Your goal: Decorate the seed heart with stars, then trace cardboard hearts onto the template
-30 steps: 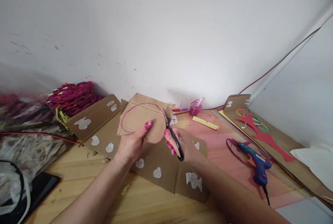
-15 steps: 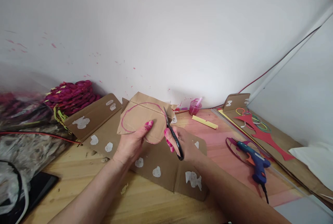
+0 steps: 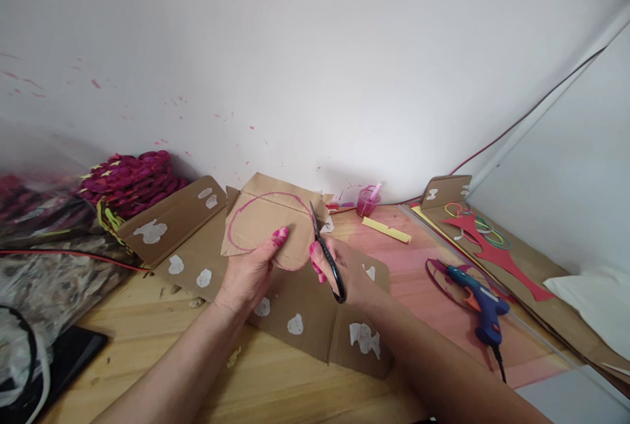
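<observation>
A piece of brown cardboard (image 3: 260, 217) with a pink curved outline drawn on it is held up near the middle. My left hand (image 3: 253, 266) grips its lower edge, thumb on top, fingers hidden beneath. My right hand (image 3: 339, 270) is closed round the handles of black scissors (image 3: 327, 254). Their blades point up and to the left, at the right side of the cardboard, close to the pink line. Both hands have pink-stained fingertips. Under them lies a larger cardboard sheet (image 3: 308, 345) with white patches.
A blue glue gun (image 3: 485, 312) lies at right, near red cut pieces (image 3: 509, 266). A cup of pink paint (image 3: 368, 202) and a yellow strip (image 3: 386, 230) are by the wall. At left are a magenta braided bundle (image 3: 132, 181), plastic bags (image 3: 44, 279) and a black flat object (image 3: 73, 358).
The view has shifted very slightly, so most things appear a little further left. My hands, the scissors and the cardboard keep nearly the same pose.
</observation>
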Available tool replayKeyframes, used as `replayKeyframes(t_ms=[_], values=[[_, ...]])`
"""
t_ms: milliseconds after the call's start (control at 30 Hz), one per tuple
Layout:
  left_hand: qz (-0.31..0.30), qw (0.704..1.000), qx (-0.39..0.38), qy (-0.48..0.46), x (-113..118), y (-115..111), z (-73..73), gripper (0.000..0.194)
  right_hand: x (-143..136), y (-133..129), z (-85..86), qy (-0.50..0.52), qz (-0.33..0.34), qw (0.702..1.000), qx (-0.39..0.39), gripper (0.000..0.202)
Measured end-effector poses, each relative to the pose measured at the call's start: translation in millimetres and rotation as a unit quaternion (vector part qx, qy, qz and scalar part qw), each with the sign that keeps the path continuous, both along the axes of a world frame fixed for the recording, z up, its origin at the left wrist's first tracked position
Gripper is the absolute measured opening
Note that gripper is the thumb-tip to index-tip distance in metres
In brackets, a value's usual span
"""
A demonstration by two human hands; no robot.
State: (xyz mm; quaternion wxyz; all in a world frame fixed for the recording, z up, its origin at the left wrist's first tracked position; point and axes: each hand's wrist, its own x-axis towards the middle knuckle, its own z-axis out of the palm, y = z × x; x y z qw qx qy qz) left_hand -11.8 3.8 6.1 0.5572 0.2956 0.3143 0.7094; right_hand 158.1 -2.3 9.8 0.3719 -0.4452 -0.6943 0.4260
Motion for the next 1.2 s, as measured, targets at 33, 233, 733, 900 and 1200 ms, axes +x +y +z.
replayKeyframes(t_ms=[33, 233, 733, 900, 1200], values=[[0.003, 1.000, -0.002, -0.004, -0.1, 0.2, 0.3, 0.070, -0.2, 0.1, 0.6, 0.000, 0.003, 1.000, -0.004, 0.033], [-0.004, 1.000, -0.006, 0.005, 0.2, 1.2, -1.2, 0.071, 0.7, 3.2, -5.3, -0.020, -0.011, 1.000, 0.005, 0.040], [0.007, 1.000, -0.014, -0.009, -1.0, 2.3, -2.2, 0.071, 0.8, 3.0, -6.0, -0.008, 0.005, 1.000, 0.005, 0.040], [0.014, 1.000, -0.012, -0.004, -1.5, 3.5, -2.8, 0.067, 0.6, 3.0, -5.2, -0.021, 0.011, 1.000, 0.005, 0.039], [0.003, 1.000, -0.010, 0.002, 0.9, 0.6, 1.7, 0.073, 1.0, 0.8, 0.0, -0.006, 0.014, 1.000, -0.021, 0.036]])
